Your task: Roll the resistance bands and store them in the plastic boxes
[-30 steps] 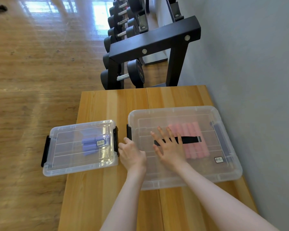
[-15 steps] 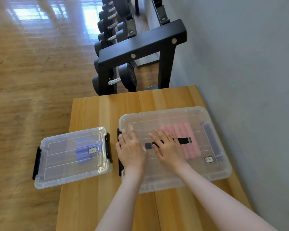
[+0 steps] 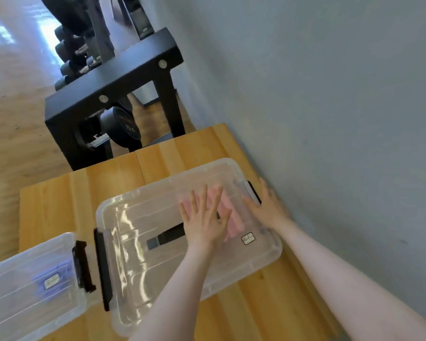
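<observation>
A large clear plastic box (image 3: pixel 138 279) with its lid on lies across the wooden table (image 3: pixel 59 205). Rolled pink bands (image 3: pixel 231 217) and a black strap (image 3: pixel 170 236) show through the lid. My left hand (image 3: pixel 204 220) lies flat on the lid with fingers spread, over the pink rolls. My right hand (image 3: pixel 266 207) is spread at the box's right end, by the black latch (image 3: pixel 253 191) near the wall. A smaller clear box (image 3: pixel 17 303), lid on, holds rolled purple bands (image 3: pixel 57 276) at the lower left.
A black dumbbell rack (image 3: pixel 113 94) with several dumbbells stands just beyond the table's far edge. A grey wall (image 3: pixel 330 119) runs along the table's right side. Wooden floor lies to the left.
My left hand slid from the box's left latch to the middle of the lid. My right hand moved from the lid's middle to the right end. The view tilted and swung right.
</observation>
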